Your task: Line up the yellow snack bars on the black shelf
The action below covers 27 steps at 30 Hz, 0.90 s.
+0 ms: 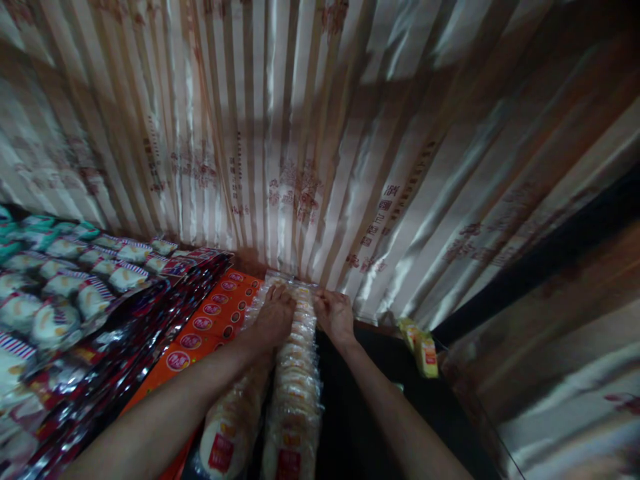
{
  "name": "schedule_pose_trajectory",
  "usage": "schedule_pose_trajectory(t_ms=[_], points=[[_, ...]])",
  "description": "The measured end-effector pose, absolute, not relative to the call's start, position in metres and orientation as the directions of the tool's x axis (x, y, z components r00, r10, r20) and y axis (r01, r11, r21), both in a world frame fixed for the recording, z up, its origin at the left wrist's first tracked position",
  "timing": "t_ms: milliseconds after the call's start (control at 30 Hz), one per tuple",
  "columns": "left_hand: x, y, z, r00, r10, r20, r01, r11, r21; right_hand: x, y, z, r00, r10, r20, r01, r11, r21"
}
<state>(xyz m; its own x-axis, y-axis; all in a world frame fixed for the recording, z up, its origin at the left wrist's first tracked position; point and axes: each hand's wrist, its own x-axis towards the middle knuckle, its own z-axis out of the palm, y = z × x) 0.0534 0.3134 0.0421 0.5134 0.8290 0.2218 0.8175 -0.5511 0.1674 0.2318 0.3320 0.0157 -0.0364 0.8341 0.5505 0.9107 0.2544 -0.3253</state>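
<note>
Rows of wrapped goods (299, 377) lie on a dark surface (345, 413) beside an orange sheet (203, 325). Left hand (277, 312) rests at their far end, fingers close together; right hand (335, 316), fingers curled, sits adjacent. Whether either pinches anything is unclear.

Dim light falls on pleated, glossy sheeting (300, 133) printed with red motifs, behind a dark surface (345, 427).

Chinese characters (389, 207) on pleated sheeting (280, 120), red labels (221, 453) on wrapped rows (296, 375), all unreadable
</note>
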Motion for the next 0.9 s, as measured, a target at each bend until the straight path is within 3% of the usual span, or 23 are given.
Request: schedule_pose_trajectory(t_ms=[200,467,667,900], points=[[0.052,0.312,0.042,0.522,0.822,0.227,0.815,-0.559,0.153,0.234,0.323,0.011,-0.197,0.835,0.514,0.866,0.394,-0.308],[0.052,0.311,0.043,0.525,0.809,0.266,0.804,-0.573,0.156,0.224,0.322,0.028,-0.178,0.903,0.391,0.932,0.283,-0.228],[0.052,0.304,0.047,0.536,0.783,0.315,0.788,-0.598,0.148,0.218,0.316,0.031,-0.052,0.932,0.360,0.981,0.115,-0.155],[0.049,0.300,0.042,0.570,0.773,0.278,0.782,-0.614,0.103,0.216,0.313,0.027,0.008,0.936,0.351,0.971,0.076,-0.225]])
